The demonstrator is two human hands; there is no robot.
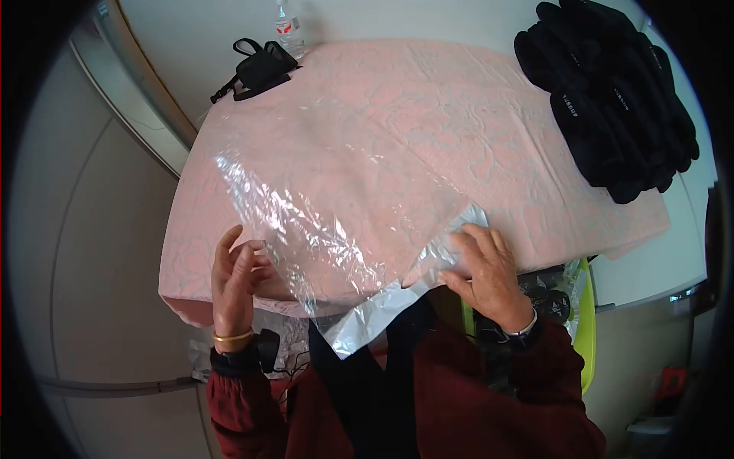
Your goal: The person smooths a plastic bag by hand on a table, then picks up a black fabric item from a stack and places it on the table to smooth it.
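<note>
Clear plastic sheet spreads over the pink cloth, its silvery strip hanging past the near edge. I see the hands well apart: right hand on the strip, pinching or not I can't tell; left hand beside the sheet, fingers parted.

The left forearm and right forearm are extended forward, well apart. The left hand is raised, its fingers loosely bent and parted. The right hand is angled inward, back upward, its fingers curved and its thumb held apart from them.
</note>
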